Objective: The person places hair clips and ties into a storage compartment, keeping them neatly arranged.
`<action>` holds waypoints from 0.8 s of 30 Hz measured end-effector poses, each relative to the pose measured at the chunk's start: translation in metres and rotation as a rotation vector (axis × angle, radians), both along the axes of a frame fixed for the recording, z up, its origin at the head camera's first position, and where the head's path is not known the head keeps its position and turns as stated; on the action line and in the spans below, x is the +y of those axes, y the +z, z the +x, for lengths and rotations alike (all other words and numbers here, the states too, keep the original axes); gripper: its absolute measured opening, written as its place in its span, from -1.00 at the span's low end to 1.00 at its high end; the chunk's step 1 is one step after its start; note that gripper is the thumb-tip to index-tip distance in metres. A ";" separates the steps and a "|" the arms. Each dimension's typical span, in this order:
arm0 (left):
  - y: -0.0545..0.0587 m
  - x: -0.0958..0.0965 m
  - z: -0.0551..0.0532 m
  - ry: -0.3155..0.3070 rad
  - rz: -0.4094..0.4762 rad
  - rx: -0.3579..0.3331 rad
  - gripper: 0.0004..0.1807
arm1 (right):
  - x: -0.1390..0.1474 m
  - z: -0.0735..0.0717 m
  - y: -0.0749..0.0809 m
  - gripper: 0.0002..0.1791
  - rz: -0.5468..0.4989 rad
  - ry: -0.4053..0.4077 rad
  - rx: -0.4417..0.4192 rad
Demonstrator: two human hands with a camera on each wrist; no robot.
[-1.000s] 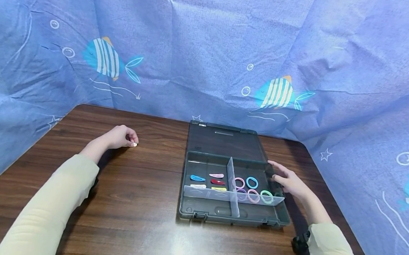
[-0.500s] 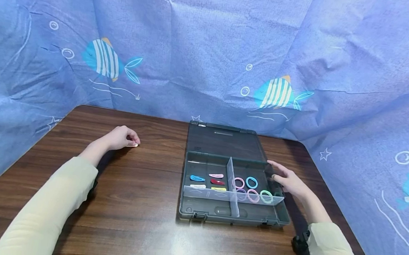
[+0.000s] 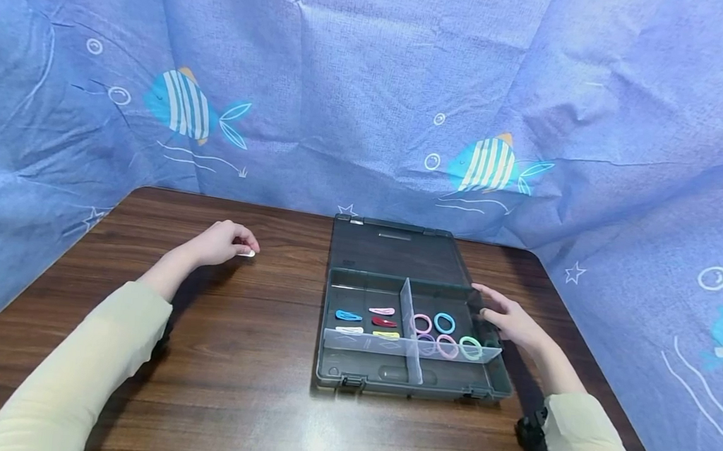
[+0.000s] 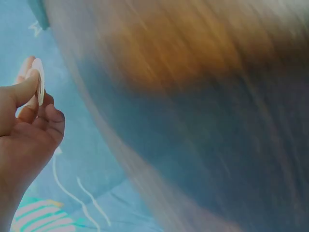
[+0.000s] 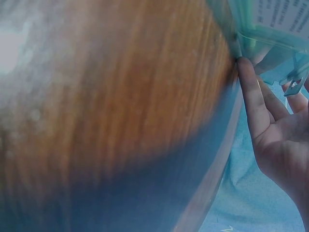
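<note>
My left hand [image 3: 223, 243] pinches a small white hair clip [image 3: 247, 253] between thumb and fingertips over the left part of the table; the left wrist view shows the clip [image 4: 40, 82] edge-on. A grey see-through divider box [image 3: 356, 379] lies with its lid [image 3: 398, 249] laid back. Snap hair clips in blue [image 3: 349, 316], pink, red [image 3: 384, 321], white and yellow sit in its back left compartment. Hair ties, among them a blue one [image 3: 444, 323] and a green one [image 3: 471, 348], lie in the back right compartment. My right hand [image 3: 513, 322] rests with fairly straight fingers against the box's right edge.
The box stands on a dark wooden table [image 3: 243, 358]. Clear dividers [image 3: 414, 361] part its inside. A blue fish-patterned cloth [image 3: 359, 98] hangs behind and beside the table. In the right wrist view a printed label [image 5: 285, 17] shows on the box.
My left hand has shifted slightly right and lifted a little, with the white hair clip pinched in it. My right hand and the box stay where they were.
</note>
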State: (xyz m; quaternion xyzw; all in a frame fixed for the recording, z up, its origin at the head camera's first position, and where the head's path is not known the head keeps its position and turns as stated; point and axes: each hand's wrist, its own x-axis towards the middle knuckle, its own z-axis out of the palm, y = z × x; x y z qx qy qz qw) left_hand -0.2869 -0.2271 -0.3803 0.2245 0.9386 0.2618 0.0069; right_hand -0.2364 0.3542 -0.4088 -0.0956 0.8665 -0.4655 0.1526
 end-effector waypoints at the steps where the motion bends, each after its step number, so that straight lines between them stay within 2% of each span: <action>1: 0.001 0.002 0.001 -0.006 0.002 0.003 -0.91 | 0.000 0.000 0.000 -0.38 0.004 0.000 0.004; 12: 0.013 0.027 0.009 -0.053 0.092 0.035 -0.91 | -0.001 0.001 0.001 -0.37 0.011 0.005 -0.007; 24: 0.025 0.057 0.020 -0.115 0.168 0.110 -0.97 | -0.001 0.002 0.000 -0.37 -0.005 0.000 0.004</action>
